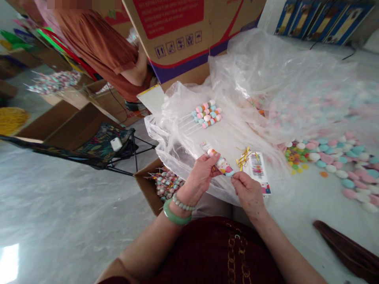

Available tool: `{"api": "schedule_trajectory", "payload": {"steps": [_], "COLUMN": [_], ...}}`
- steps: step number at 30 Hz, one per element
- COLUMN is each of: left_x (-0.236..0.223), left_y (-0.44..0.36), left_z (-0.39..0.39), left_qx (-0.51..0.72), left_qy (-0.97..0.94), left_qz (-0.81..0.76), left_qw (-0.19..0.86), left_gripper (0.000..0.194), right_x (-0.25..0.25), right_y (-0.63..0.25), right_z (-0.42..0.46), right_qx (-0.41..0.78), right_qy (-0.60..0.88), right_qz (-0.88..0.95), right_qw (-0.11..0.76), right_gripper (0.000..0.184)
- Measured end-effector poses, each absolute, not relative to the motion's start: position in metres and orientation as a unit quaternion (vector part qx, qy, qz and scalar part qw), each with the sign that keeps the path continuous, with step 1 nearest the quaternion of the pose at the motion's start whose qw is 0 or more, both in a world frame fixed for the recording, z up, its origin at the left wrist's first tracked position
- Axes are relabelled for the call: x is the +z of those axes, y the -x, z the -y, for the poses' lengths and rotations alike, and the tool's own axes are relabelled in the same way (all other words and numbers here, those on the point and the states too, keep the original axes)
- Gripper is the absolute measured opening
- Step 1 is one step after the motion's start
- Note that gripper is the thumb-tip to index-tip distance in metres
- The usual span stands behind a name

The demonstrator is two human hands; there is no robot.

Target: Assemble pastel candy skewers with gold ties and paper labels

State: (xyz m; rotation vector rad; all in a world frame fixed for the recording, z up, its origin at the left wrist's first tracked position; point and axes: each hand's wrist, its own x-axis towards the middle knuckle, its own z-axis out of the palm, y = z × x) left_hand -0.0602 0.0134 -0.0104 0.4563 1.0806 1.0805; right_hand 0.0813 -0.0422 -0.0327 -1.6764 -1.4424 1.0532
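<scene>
My left hand (203,173), with a green bangle and a bead bracelet at the wrist, pinches a candy skewer in a clear printed bag (220,162) near its lower end. My right hand (247,191) is closed on the bag's open end, fingertips close to the left thumb. Just right of the hands lie yellow twist ties (244,157) and a stack of printed bags (259,171). Further back, several finished pastel marshmallow skewers (206,113) rest on a clear plastic sheet (183,130).
Loose pastel candies (340,161) and small coloured rings (294,157) are spread at the right. An open carton (148,189) of wrapped skewers sits below the left hand. Another person in orange (103,47) sits at the back left by big cardboard boxes (183,35).
</scene>
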Motion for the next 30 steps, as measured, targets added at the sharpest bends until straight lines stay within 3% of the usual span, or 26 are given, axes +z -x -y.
{"api": "schedule_trajectory", "payload": {"steps": [7,14,18,24,30], "left_x": [-0.019,-0.015,-0.008,-0.009,-0.014], "left_y": [0.057,0.074,0.082,0.059,0.052], "left_z": [-0.013,-0.021,-0.022,-0.007,-0.006], "left_qx": [0.468,0.467,0.409,0.442,0.460], "left_qy": [-0.163,-0.193,-0.239,-0.247,-0.196], "left_qz": [-0.452,-0.504,-0.505,-0.449,-0.424], "left_qw": [0.742,0.700,0.721,0.736,0.755], "left_gripper": [0.017,0.013,0.018,0.026,0.024], "right_x": [-0.034,-0.034,-0.035,-0.034,-0.033], "right_y": [-0.084,-0.091,-0.090,-0.083,-0.094], "right_z": [0.044,0.047,0.049,0.045,0.046], "right_qx": [0.453,0.230,0.176,0.221,0.361], "right_qy": [0.631,0.640,0.614,0.621,0.624], "right_qz": [0.508,0.675,0.720,0.684,0.578], "right_qw": [0.371,0.287,0.271,0.311,0.382], "right_gripper": [0.020,0.023,0.026,0.025,0.019]}}
